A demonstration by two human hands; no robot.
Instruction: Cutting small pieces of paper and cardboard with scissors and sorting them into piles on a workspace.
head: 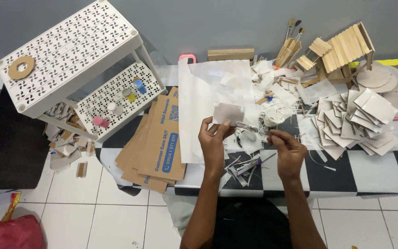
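The left hand pinched the lower edge of a small translucent sheet between thumb and fingers, holding it up over the checkered table. The right hand was closed in a pinch on one end of a thin, shiny strip, which ran from its fingertips toward ten o'clock and met the bottom of the sheet; what the strip was could not be told. Both sat just above the middle of the table, in front of the person.

Behind the sheet, at eleven o'clock from the hands, a large white paper lay spread. At nine o'clock a stack of flattened brown cardboard hung over the table's left edge. At two o'clock lay a heap of white card squares, and beyond it, at one o'clock, stood a small house of wooden sticks with paintbrushes beside it. A purple-handled tool lay among paper scraps just below the hands. Far to ten o'clock stood a white perforated rack, with small paint bottles on its lower shelf.
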